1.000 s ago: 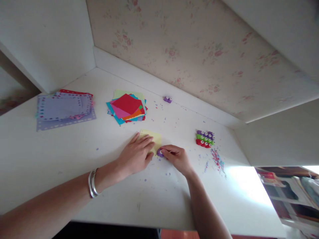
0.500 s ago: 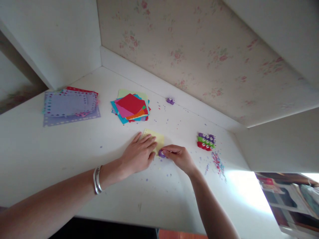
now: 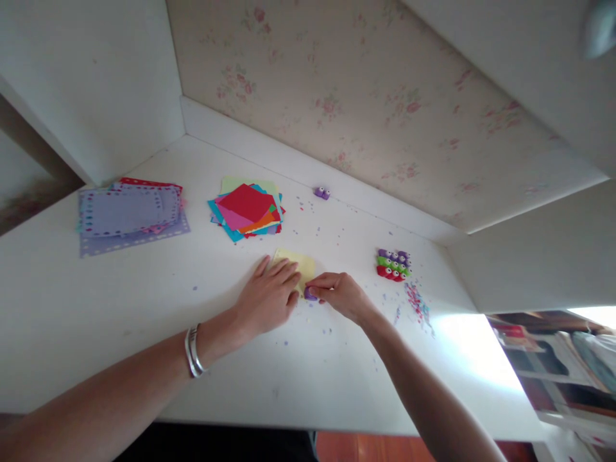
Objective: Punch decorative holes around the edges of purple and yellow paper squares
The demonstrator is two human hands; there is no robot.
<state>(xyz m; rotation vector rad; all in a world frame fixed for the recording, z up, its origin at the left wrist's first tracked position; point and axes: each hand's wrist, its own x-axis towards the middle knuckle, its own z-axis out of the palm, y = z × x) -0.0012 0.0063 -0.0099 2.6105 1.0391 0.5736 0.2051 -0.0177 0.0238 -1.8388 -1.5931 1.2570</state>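
Note:
A small yellow sheet of paper [image 3: 306, 263] lies on the white desk, with tiny holes along part of its edge. My left hand [image 3: 268, 296] lies flat over its left part, fingers spread, a silver bracelet at the wrist. At the sheet's lower right edge, my right hand [image 3: 342, 294] grips a small purple craft punch [image 3: 308, 294] between thumb and fingers. The fingers cover much of the punch, so I cannot tell whether it is pressed down.
Coloured paper squares [image 3: 250, 204] are piled beyond my left hand. Lilac and red sheets with punched edges [image 3: 125, 212] lie farther left. Two purple punches [image 3: 322, 192] stand near the wall. Rows of purple, green and red punches [image 3: 393, 264] stand right, beside scattered paper bits [image 3: 418, 303].
The camera view has shifted slightly. The right hand still holds the purple punch at the sheet's lower right edge, and the left hand stays flat on the paper.

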